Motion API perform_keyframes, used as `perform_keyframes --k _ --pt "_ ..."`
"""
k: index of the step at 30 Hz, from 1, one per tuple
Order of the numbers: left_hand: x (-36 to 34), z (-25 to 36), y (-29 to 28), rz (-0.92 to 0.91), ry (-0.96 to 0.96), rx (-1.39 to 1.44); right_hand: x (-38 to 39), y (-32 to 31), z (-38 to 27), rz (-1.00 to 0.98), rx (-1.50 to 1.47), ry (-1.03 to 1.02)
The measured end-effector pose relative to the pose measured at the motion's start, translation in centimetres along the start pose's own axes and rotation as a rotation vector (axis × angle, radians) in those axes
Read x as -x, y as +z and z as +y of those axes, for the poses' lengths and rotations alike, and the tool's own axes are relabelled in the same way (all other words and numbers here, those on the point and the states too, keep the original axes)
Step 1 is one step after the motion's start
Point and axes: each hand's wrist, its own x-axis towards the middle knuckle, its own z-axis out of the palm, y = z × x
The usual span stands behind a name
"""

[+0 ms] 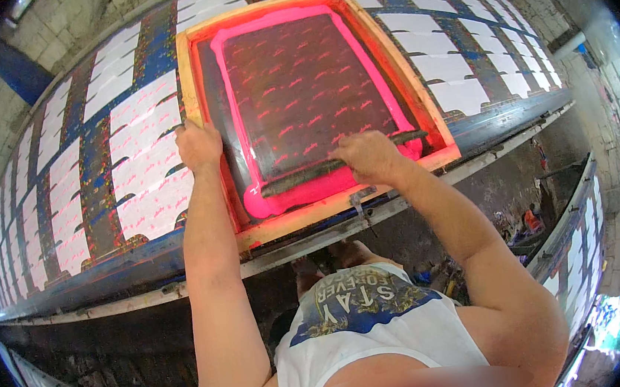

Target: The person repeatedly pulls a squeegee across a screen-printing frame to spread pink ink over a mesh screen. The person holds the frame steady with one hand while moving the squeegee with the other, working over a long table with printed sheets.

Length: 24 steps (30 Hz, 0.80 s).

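Note:
A wooden-framed printing screen (191,85) lies on the long table in front of me. Its dark mesh (299,82) carries rows of small pinkish marks, with bright pink ink (288,200) banked along the edges and thickest at the near end. My left hand (199,146) is closed on the left rail of the frame. With my right hand (371,156) I grip a dark, ink-stained squeegee (297,180) near its middle. The squeegee lies crosswise over the near end of the mesh, beside the pooled ink. My fingers hide its central part.
White sheets with pink prints (146,157) lie on the table to the left. Plain white sheets (435,62) lie to the right. A pale rail (286,251) runs along the near table edge. Another table with sheets (580,242) stands behind me on the right.

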Motion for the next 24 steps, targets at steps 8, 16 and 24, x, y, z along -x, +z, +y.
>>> perform_keyframes --k 8,16,24 --pt "1.3 0.8 -0.6 -0.022 -0.064 -0.143 4.9 1.7 -2.3 0.089 -0.101 -0.082" --pt "0.9 1.8 -0.6 -0.046 -0.225 -0.262 8.9 2.8 1.7 0.312 -0.389 -0.324" --pt "0.4 1.3 0.3 -0.017 -0.223 -0.364 13.2 2.7 16.3 0.592 -0.389 0.061"
